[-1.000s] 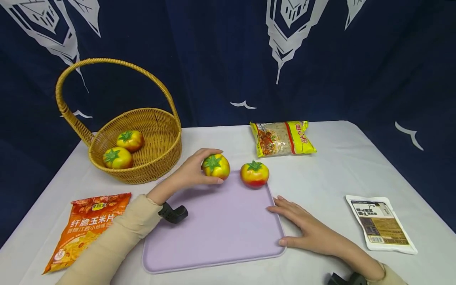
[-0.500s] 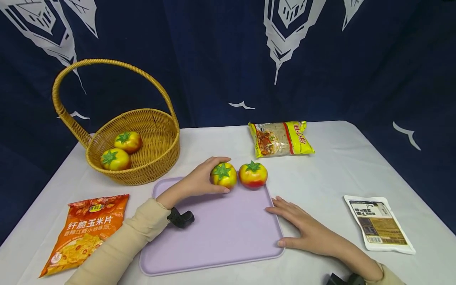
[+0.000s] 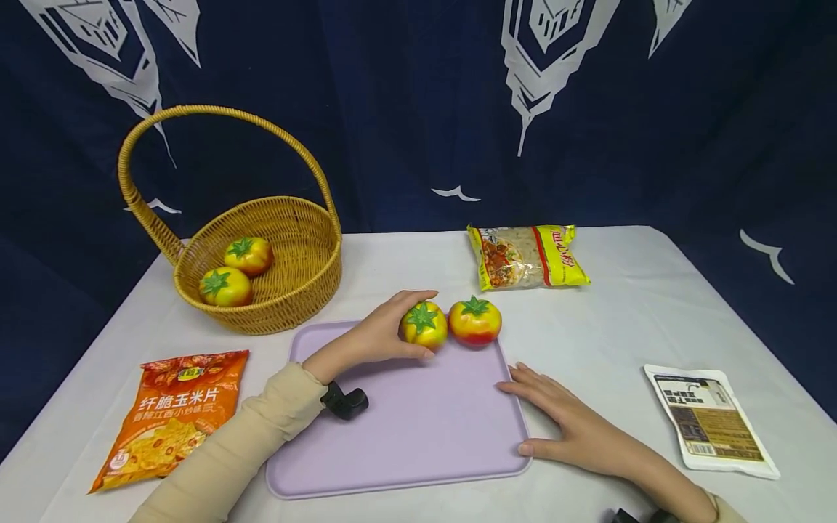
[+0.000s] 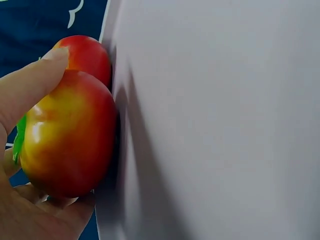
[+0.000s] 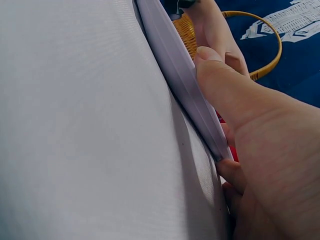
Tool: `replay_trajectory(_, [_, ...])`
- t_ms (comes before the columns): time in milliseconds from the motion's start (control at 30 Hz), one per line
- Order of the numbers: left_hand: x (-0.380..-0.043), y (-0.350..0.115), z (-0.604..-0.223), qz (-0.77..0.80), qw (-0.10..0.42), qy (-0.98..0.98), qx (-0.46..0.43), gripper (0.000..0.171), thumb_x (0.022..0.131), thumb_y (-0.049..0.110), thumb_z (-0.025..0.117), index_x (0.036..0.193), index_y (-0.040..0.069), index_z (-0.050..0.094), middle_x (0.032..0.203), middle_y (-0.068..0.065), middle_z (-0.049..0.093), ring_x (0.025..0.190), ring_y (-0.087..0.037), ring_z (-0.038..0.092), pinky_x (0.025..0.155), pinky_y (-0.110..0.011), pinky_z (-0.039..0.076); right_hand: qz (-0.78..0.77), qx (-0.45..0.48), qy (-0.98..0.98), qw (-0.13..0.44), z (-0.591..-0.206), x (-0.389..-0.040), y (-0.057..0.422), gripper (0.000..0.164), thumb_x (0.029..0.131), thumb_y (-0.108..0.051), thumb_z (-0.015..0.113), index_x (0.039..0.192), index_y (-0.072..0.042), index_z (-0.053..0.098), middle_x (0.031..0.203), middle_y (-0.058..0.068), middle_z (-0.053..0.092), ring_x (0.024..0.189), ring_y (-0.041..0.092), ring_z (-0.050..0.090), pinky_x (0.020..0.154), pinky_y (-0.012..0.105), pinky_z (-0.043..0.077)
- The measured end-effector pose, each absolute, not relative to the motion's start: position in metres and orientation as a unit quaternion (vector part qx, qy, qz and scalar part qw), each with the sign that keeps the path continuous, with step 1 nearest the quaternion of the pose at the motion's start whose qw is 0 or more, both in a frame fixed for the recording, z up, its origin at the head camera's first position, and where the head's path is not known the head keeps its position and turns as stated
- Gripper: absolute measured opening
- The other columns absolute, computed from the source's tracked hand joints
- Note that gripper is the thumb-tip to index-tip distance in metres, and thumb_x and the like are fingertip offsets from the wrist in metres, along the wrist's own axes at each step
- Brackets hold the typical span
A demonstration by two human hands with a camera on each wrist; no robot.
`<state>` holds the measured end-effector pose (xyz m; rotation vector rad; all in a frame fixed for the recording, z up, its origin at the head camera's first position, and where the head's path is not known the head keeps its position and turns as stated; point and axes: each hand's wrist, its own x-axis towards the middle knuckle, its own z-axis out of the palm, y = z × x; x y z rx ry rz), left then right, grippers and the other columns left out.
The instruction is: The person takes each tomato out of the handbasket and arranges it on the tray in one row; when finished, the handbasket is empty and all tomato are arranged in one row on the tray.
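Tomato gripped by left hand at far edge of tray

Head view: The tomato is clasped between the thumb and fingers of the left hand, green leaf cap turned up, at the far edge of the lilac tray. A second tomato is seen just beside it, at the tray's far right corner. The right hand is laid at the tray's right edge, fingers extended and relaxed, thumb spread. A third tomato and a fourth tomato are contained in a wicker basket, placed beyond the tray to the left. An orange bag is laid at the left of the white worktop; a yellow bag is set at the far side, a white pouch at the right. The background is filled by a dark blue curtain printed in white.

Left wrist view: The gripped tomato is pressed by the thumb from one side and backed by the fingers on the other. The second tomato is partly hidden behind it. Whether the gripped tomato is supported by the tray cannot be told.

Right wrist view: The tray's rim is touched by the right thumb and fingertips. The basket's handle is seen beyond.
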<state>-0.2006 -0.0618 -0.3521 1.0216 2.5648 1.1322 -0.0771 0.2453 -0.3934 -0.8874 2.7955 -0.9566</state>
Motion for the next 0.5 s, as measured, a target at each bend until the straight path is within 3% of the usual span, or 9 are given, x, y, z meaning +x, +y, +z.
replay_trajectory(100, [-0.201, -0.064, -0.352, 0.376, 0.075, 0.858, 0.342, 0.09, 0.07, 0.025, 0.085, 0.144, 0.013, 0.035, 0.136, -0.009, 0.041, 0.119, -0.02, 0.043, 0.102, -0.039, 0.032, -0.307, -0.293, 0.905, 0.02, -0.393, -0.078, 0.245, 0.068, 0.079, -0.045, 0.071, 0.139, -0.03, 0.043, 0.148, 0.006, 0.03, 0.134, 0.03, 0.025, 0.098, 0.059, 0.027])
replay_trajectory(233, [-0.202, -0.065, -0.35, 0.373, 0.072, 0.856, 0.35, 0.089, 0.071, 0.027, 0.084, 0.144, 0.013, 0.035, 0.137, -0.01, 0.04, 0.121, -0.023, 0.042, 0.102, -0.04, 0.032, -0.312, -0.29, 0.905, 0.01, -0.396, -0.075, 0.249, 0.069, 0.078, -0.042, 0.073, 0.139, -0.03, 0.044, 0.148, 0.008, 0.032, 0.135, 0.021, 0.023, 0.106, 0.03, 0.018])
replay_trajectory(333, [-0.203, -0.073, -0.343, 0.379, 0.062, 0.853, 0.354, 0.086, 0.071, 0.025, 0.084, 0.142, 0.012, 0.037, 0.139, -0.009, 0.039, 0.124, -0.027, 0.039, 0.101, -0.04, 0.033, -0.315, -0.297, 0.901, 0.005, -0.4, -0.075, 0.25, 0.07, 0.078, -0.041, 0.074, 0.139, -0.028, 0.044, 0.147, 0.01, 0.032, 0.136, 0.015, 0.02, 0.098, 0.008, 0.008])
replay_trajectory(500, [-0.2, -0.108, -0.317, 0.418, 0.037, 0.842, 0.34, 0.074, 0.075, 0.016, 0.081, 0.138, 0.007, 0.043, 0.138, -0.009, 0.042, 0.125, -0.026, 0.04, 0.101, -0.038, 0.035, -0.316, -0.326, 0.891, -0.006, -0.402, -0.081, 0.246, 0.07, 0.078, -0.037, 0.075, 0.139, -0.025, 0.044, 0.147, 0.012, 0.032, 0.136, 0.015, 0.021, 0.1, 0.008, 0.008])
